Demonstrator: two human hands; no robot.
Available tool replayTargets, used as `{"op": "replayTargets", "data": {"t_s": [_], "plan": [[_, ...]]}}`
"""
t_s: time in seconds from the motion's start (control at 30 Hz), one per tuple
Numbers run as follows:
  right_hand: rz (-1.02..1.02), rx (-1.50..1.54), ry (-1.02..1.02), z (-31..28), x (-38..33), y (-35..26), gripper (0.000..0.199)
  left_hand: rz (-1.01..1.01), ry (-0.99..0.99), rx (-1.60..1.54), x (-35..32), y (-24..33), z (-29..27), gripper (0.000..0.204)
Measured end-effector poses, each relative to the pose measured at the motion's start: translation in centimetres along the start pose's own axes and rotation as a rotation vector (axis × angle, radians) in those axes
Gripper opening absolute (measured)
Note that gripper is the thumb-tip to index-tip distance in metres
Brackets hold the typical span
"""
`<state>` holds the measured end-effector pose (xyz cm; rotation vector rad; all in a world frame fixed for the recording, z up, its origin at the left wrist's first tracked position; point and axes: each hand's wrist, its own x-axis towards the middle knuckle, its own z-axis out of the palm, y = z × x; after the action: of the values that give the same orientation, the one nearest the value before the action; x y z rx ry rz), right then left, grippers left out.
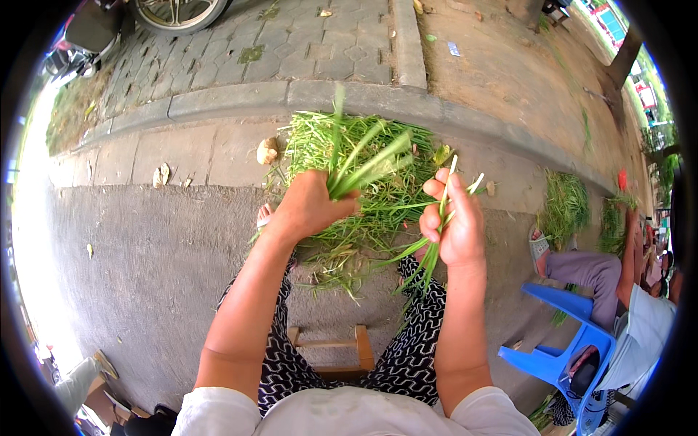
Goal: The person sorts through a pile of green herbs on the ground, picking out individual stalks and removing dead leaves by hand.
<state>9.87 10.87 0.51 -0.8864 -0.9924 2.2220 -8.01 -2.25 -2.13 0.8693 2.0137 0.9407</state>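
Note:
My left hand [311, 206] is closed round a bunch of long, flat green chive-like stalks [372, 166], whose upper ends fan out and blur with motion. To its right, my right hand [461, 229] is raised, thumb and fingers pinching a few thin green stalks [430, 260] with pale ends. The pale ends stick up past the fingertips and the green leaves hang below the hand. Beyond and beneath both hands, a broad heap of the same green stalks [309, 138] lies on the ground, with loose, partly yellowed leaves [340, 267] scattered nearer to me.
A low kerb [320, 94] runs behind the heap, with a parked motorbike's wheel [178, 16] beyond. A brown lump [267, 151] lies left of the heap. At right, another person [643, 312] sits by a blue plastic chair [560, 349] and more green bundles [566, 207]. Between my legs is a wooden stool [363, 347].

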Motion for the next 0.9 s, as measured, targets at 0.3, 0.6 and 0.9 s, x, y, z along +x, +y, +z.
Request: {"op": "replayTargets", "data": {"t_s": [0.3,0.6,0.9], "plan": [[0.046,-0.371,-0.123,0.0,-0.6,-0.6,0.026,-0.062,-0.158,-0.454,-1.7,3.0,-1.1,0.019],[-0.116,-1.452,-0.091,0.2,-0.3,0.1,0.045,-0.094,-0.17,-0.524,-1.6,3.2,-1.0,0.022],[-0.453,-0.707,-0.111,0.1,0.7,1.3,0.038,-0.023,-0.096,-0.322,-1.2,2.9,0.2,0.02]]}}
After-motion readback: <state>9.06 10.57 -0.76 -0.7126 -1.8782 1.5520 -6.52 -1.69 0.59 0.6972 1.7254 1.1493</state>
